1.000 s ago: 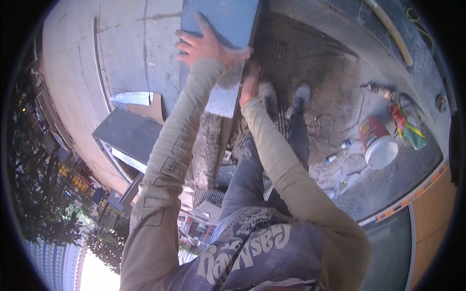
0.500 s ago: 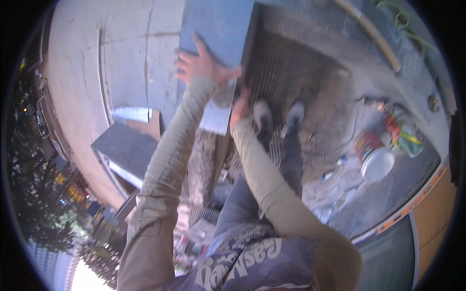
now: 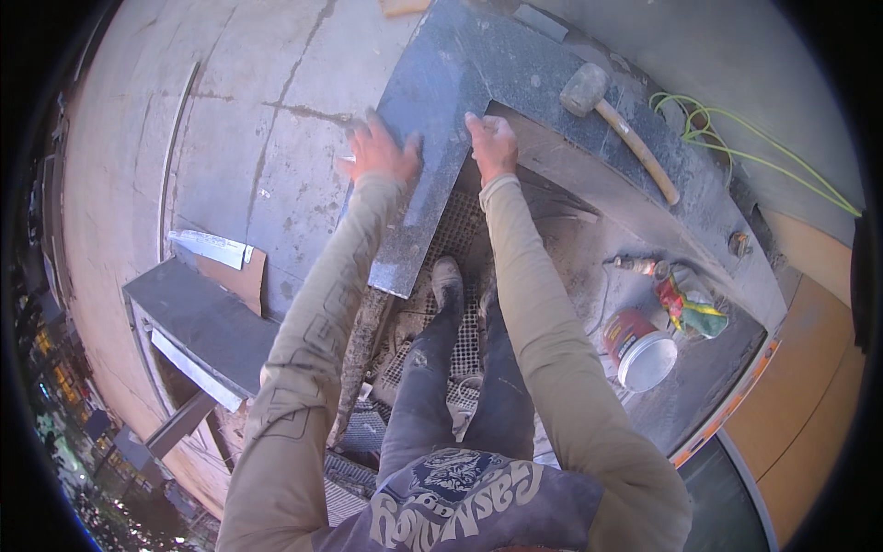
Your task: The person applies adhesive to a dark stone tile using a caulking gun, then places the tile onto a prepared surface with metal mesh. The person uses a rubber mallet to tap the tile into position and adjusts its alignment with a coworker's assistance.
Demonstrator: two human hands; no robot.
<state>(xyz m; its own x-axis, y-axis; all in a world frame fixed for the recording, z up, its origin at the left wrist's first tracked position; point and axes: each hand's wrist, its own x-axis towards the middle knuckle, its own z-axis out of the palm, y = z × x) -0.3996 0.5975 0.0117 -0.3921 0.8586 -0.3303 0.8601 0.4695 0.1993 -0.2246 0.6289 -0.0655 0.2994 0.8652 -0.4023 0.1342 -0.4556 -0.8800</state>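
Observation:
A long blue-grey stone slab point(image 3: 428, 120) lies in front of me, its near end jutting over the pit where my feet stand. My left hand point(image 3: 379, 152) is at the slab's left edge, palm down and fingers spread, slightly blurred. On the slab's other side, by the inside corner, my right hand point(image 3: 494, 147) has its fingers curled in, the fingertips close to the slab's edge. Whether anything is inside those fingers is hidden. A mallet point(image 3: 612, 120) with a wooden handle rests on the adjoining stone ledge point(image 3: 538, 78) to the right.
At right stand a red-and-white bucket point(image 3: 644, 354), a red, yellow and green bag point(image 3: 690, 308) and a power tool point(image 3: 639, 265). A yellow-green cord point(image 3: 727, 115) runs along the wall. At left, a dark slab-topped box point(image 3: 198, 313) carries cardboard point(image 3: 237, 276). A metal grating point(image 3: 460, 230) lies underfoot.
My view has shifted, bringing the mallet head and cord into sight. My right hand has moved up and forward along the slab's right edge, its fingers curling. My left hand is now at the left edge.

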